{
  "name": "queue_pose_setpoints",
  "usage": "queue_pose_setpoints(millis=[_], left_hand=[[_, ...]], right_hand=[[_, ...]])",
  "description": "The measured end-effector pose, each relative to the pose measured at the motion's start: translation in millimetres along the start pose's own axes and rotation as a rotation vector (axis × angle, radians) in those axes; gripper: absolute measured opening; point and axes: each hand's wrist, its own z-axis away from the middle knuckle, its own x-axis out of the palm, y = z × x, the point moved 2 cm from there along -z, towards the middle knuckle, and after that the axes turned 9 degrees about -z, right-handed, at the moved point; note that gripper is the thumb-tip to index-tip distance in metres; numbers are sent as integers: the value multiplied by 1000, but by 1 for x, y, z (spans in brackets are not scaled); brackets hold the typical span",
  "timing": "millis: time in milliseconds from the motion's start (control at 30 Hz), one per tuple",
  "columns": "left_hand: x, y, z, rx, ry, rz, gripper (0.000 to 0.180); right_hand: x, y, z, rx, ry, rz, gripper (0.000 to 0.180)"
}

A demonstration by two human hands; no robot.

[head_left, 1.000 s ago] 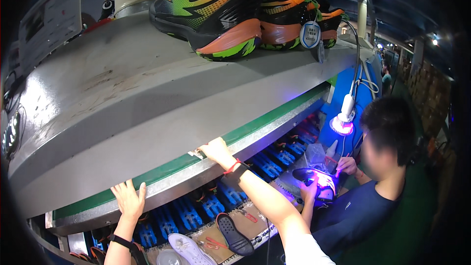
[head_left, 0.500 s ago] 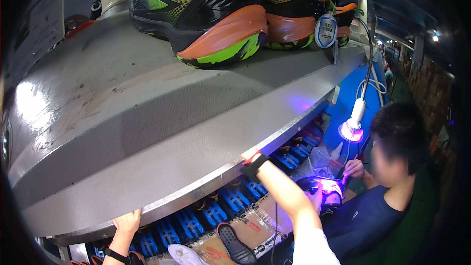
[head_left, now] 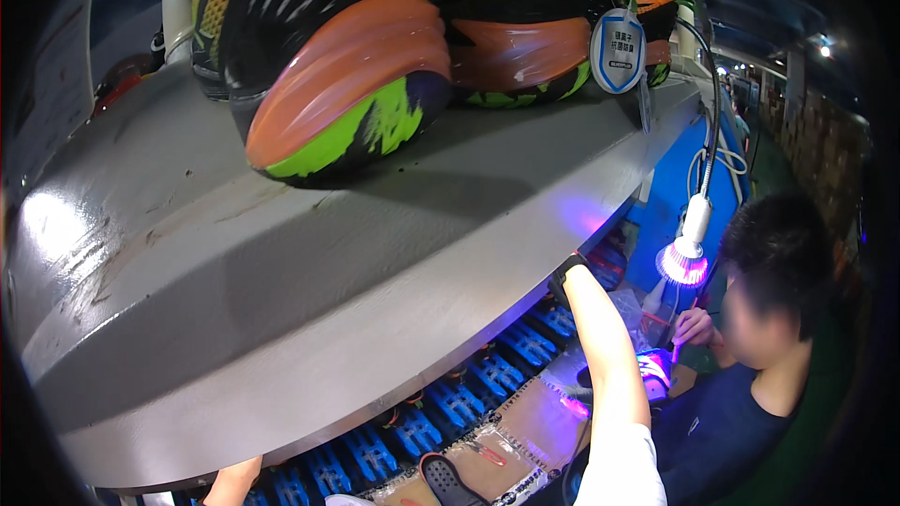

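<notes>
My left arm [head_left: 234, 482] comes in at the bottom left, its hand hidden under the front edge of a grey metal cover [head_left: 309, 356]. My right arm [head_left: 607, 356], in a white sleeve with a black band at the wrist, reaches up to the same edge farther right. The right hand passes beneath the cover, so its fingers are hidden. Below the edge runs a row of blue slotted holders [head_left: 459, 405]. Black, orange and green sports shoes [head_left: 356, 84] stand on top of the cover, one with a white-and-blue hang tag [head_left: 618, 52].
At the right a person in a dark shirt [head_left: 731, 412] holds a thin tool by a shoe [head_left: 654, 373] lit purple. A lamp [head_left: 684, 258] glows pink on a flexible neck. A dark shoe sole [head_left: 448, 480] lies on the brown work surface [head_left: 534, 412].
My right arm has moved right along the cover's edge. My left hand, whose fingers were over the edge, has slipped beneath it. The view has shifted, with the shoes larger.
</notes>
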Motion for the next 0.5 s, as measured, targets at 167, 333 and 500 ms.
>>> queue_pose_setpoints(millis=[167,333,500], left_hand=[[13,-3,11,15,52,-129,47],[16,-5,9,-185,-140,185,45],[15,-9,10,-164,-82,152,46]], right_hand=[[-7,-8,-2,-124,21,-38,32],[-17,-33,30,-441,126,-131,31],[9,-68,67,-691,234,-387,34]])
